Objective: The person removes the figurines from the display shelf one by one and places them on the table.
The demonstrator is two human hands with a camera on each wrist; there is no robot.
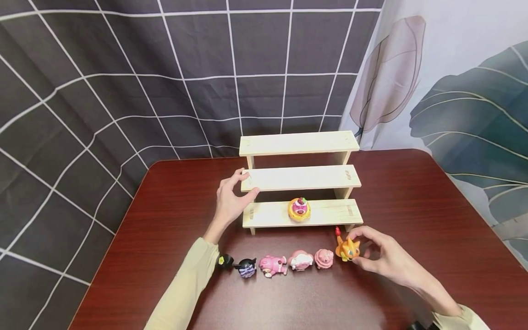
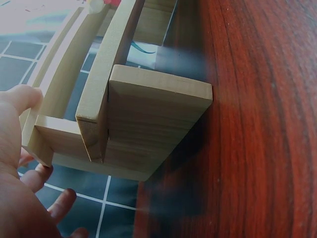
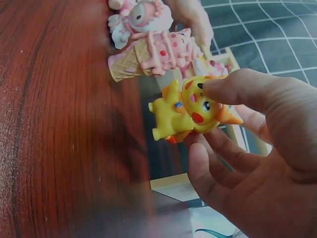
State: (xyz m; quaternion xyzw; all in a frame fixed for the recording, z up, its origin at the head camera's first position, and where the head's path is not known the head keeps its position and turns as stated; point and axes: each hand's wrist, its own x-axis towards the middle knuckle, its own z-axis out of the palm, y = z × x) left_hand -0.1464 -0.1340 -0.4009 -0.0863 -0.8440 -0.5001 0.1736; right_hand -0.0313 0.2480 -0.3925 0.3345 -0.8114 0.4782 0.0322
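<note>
My left hand [image 1: 231,199] grips the left end of the middle board of a three-step wooden display shelf [image 1: 301,178], thumb at its front edge. The left wrist view shows that thumb on the board's pale wood [image 2: 69,74], other fingers on the far side. My right hand [image 1: 385,256] pinches a yellow-orange toy figurine [image 3: 171,116] with pointed ears and a red-tipped tail, just right of a row of figurines. A pink figurine on an ice-cream cone [image 3: 158,54] lies nearest to it. On the lowest step sits a pink figurine in a yellow ring [image 1: 299,209].
Along the row on the dark red table [image 1: 173,220] lie a pink-and-white figurine [image 1: 301,260], a pink bear figurine [image 1: 272,266], a black-and-purple figurine [image 1: 246,268] and a black piece with a yellow flower [image 1: 225,261]. A dark checked curtain [image 1: 198,91] hangs behind.
</note>
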